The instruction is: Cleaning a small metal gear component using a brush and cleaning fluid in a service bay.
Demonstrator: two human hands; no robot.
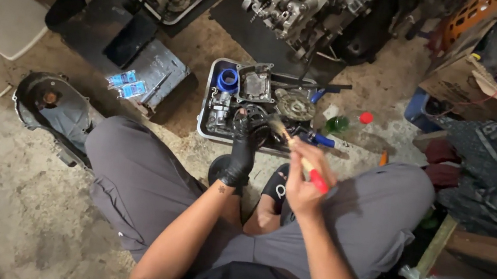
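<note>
Person's squatting on a dirty concrete floor, knees wide in grey trousers, both forearms reaching forward between the legs toward a metal tray (pixel 207 97) full of engine bits.

Left hand (pixel 240 151) has a black glove on. The forearm runs up and slightly right, wrist about straight, fingers wrapped tight round a dark round part (pixel 255 124) held right at the near edge of the tray. Can't make out exactly what the part is, too dark.

Right hand (pixel 307 184) is bare, sitting a bit lower and nearer the body than the left, over the right knee. Fingers pinched close on a brush (pixel 298 157) with a pale wooden shaft and red handle end. The brush angles up-left, bristles touching the dark part in the gloved hand.

In the tray: a blue ring (pixel 228 80) at the back left, a grey housing beside it, a round geared plate on the right. Just right of the tray on the floor there's a green cap (pixel 337 124) and a red cap (pixel 366 117). A black engine cover (pixel 53 107) lies off by the left knee.
</note>
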